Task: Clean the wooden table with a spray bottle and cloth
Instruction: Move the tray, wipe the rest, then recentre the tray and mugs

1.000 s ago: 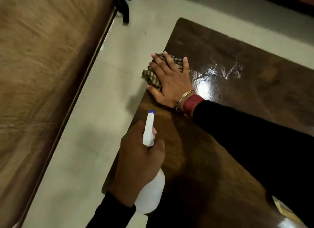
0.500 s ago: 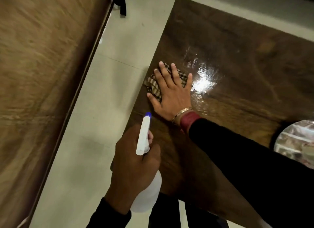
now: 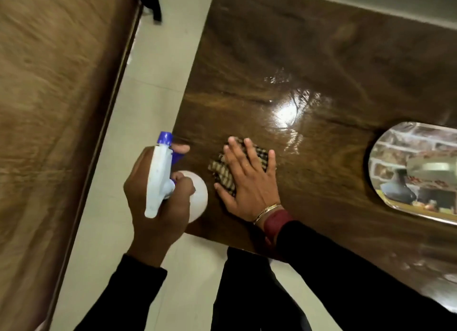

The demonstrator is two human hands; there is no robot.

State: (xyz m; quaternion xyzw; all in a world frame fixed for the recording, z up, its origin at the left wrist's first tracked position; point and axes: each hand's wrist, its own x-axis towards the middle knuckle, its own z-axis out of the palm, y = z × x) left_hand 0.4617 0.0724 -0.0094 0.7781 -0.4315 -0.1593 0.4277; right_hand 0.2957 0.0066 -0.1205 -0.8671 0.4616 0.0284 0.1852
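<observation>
Brown checked cloth (image 3: pixel 223 172) lies near the front left corner of the wooden worktop (image 3: pixel 321 46), pressed flat beneath the right hand (image 3: pixel 249 182), fingers straight and spread. Left hand (image 3: pixel 158 207) is curled round the neck of the spray bottle (image 3: pixel 160 180), forefinger at the trigger, nozzle pointing away from the person, bottle just left of the cloth. Wet sheen (image 3: pixel 286 113) lies beyond and to the right of the cloth; the right hand is nearer, so the next stroke likely runs that way
</observation>
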